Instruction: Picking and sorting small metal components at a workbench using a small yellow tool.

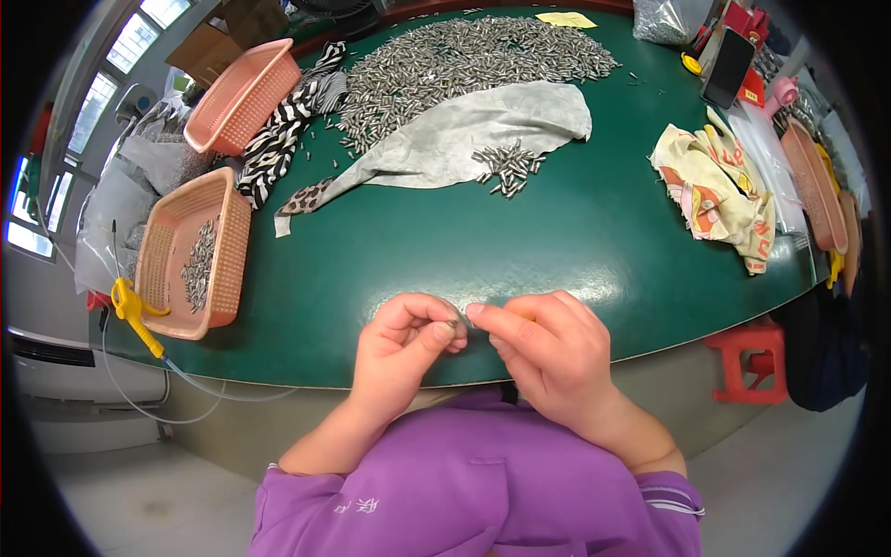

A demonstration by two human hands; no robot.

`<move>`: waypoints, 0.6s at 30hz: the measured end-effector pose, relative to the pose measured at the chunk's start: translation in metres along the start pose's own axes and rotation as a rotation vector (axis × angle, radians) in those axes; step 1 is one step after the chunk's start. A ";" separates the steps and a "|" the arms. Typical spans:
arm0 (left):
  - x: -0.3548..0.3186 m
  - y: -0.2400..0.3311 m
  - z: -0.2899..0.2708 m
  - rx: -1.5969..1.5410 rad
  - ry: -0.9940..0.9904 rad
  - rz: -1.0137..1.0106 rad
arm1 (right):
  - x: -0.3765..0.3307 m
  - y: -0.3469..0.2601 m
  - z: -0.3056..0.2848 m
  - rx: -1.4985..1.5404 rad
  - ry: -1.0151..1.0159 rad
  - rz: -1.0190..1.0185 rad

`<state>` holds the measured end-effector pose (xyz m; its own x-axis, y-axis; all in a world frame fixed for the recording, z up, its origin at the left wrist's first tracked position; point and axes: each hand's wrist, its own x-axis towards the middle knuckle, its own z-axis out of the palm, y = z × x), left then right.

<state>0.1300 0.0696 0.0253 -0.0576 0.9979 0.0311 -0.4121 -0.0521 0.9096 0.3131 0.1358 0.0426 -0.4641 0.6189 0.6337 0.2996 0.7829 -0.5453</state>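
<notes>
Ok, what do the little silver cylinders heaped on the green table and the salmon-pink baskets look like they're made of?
The small silver cylindrical pieces look like bare metal, probably steel: grey, with glinting highlights. The salmon-pink rectangular baskets appear to be moulded plastic, with a matte uniform colour and perforated lattice walls. The piece pinched between the left hand and right hand is too small to judge.

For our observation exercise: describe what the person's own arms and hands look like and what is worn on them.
The left hand and right hand are bare: no gloves, rings or watch visible. Forearms are bare too. Short purple sleeves end above the elbows; the right one has thin white stripes, and small pale stitched marks sit near the left.
</notes>
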 end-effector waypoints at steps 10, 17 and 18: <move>0.000 -0.001 0.001 -0.021 -0.010 0.047 | -0.001 -0.001 0.000 0.077 -0.043 -0.001; -0.001 0.001 0.003 0.111 -0.018 0.019 | 0.001 -0.007 -0.003 -0.085 -0.060 -0.035; -0.002 0.002 0.006 0.131 -0.043 0.025 | 0.002 -0.008 -0.003 -0.139 -0.047 -0.049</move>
<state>0.1345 0.0677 0.0292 -0.0264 0.9972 0.0697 -0.2885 -0.0744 0.9546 0.3123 0.1306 0.0498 -0.5188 0.5787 0.6293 0.3863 0.8153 -0.4313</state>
